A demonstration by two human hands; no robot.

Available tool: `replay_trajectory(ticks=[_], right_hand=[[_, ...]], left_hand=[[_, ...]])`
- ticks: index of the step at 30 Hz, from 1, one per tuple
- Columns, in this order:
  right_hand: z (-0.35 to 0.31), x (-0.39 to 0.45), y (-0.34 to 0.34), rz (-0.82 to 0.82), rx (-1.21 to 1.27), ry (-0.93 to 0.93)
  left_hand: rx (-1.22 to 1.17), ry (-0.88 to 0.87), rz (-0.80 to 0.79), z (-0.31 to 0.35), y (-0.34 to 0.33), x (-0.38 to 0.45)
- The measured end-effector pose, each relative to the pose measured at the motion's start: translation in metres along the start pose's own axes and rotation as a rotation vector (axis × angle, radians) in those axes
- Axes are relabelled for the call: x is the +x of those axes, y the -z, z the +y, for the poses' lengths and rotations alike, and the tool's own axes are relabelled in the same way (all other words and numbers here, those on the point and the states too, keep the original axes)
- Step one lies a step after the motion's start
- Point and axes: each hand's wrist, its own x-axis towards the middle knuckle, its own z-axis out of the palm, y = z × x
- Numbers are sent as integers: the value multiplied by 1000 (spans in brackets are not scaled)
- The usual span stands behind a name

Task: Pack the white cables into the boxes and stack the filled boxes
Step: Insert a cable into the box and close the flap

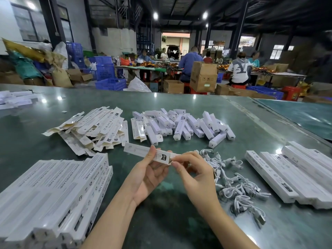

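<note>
box point(150, 154) lies crosswise, flap end right, seemingly pinched by both hands.

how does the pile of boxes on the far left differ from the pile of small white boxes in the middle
The far-left pile of flat boxes holds long, thin, unfolded packs with printed text and beige insides showing; the middle pile of small white boxes holds shorter, folded-up blocks that are nearly plain white. The flat ones overlap in a fanned heap; the small ones lie jumbled at many angles. Both rest loose on the green table, beyond the hands.
</note>
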Motion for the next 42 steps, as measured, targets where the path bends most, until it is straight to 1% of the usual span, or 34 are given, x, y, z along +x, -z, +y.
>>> replay_trajectory(ticks=[5, 9, 13, 15, 18, 23, 26, 28, 31, 34, 42], right_hand=[[5, -1, -1, -7, 72, -176], [5, 2, 3, -3, 17, -185], [7, 4, 5, -92, 117, -235], [6, 4, 5, -110, 156, -235], [3, 4, 4, -110, 149, -219], [1, 1, 3, -141, -21, -150], [-3, 0, 2, -167, -74, -112], [-7, -1, 2, -183, -24, -113], [-10, 0, 3, -159, 165, -236], [-8, 1, 3, -150, 232, -340], [-3, 6, 8, -204, 313, -369]], left_hand=[[16, -15, -23, 0, 2, 0], [18, -19, -31, -1, 3, 0], [53, -68, 5, -1, 4, 3], [64, -86, 21, -1, 5, 4], [63, -91, 21, -2, 6, 4], [74, -88, 3, -3, 8, 5], [87, -92, -14, -3, 9, 6], [96, -97, -20, -4, 9, 6], [72, -101, -17, -4, 8, 6], [69, -99, -5, -4, 7, 6], [79, -101, -4, -4, 9, 7]])
